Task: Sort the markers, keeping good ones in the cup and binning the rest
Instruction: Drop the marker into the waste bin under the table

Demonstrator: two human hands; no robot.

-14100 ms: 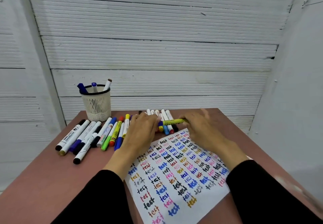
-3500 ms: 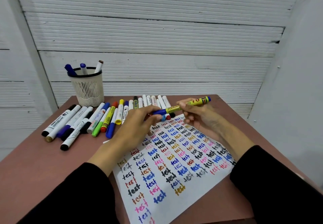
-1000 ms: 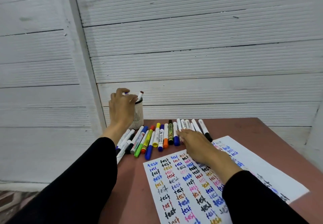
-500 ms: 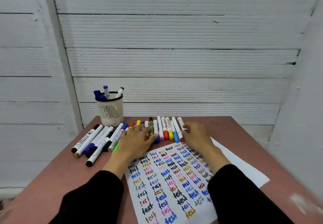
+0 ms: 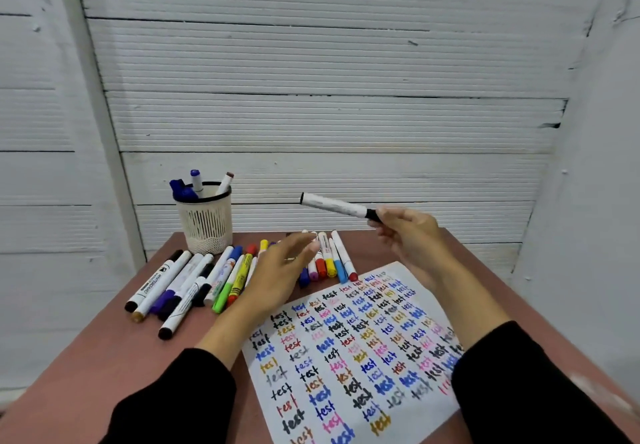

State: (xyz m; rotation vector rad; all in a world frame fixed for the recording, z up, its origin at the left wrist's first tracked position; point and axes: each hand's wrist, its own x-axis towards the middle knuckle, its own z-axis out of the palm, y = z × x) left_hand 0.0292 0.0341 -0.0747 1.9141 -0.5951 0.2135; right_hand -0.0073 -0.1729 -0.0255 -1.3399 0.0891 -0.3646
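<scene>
wall (image 5: pixel 329 62): painted white boards, finely ribbed, matt, cracked at some seams
table (image 5: pixel 86 357): smooth reddish-brown top, matt, like laminate
cup (image 5: pixel 205 225): cream plastic, slotted mesh wall, dark rim
markers (image 5: pixel 194 281): smooth plastic barrels, slightly glossy, printed labels; coloured plastic caps
held marker (image 5: pixel 334 205): white plastic barrel, black cap, faint sheen
paper (image 5: pixel 349 350): thin white sheet, matt, covered with inked words in several colours
sleeves (image 5: pixel 519 384): black cloth, matt, soft-looking

White ribbed wall panels (image 5: pixel 329 62); reddish-brown table (image 5: pixel 86 357).
</scene>
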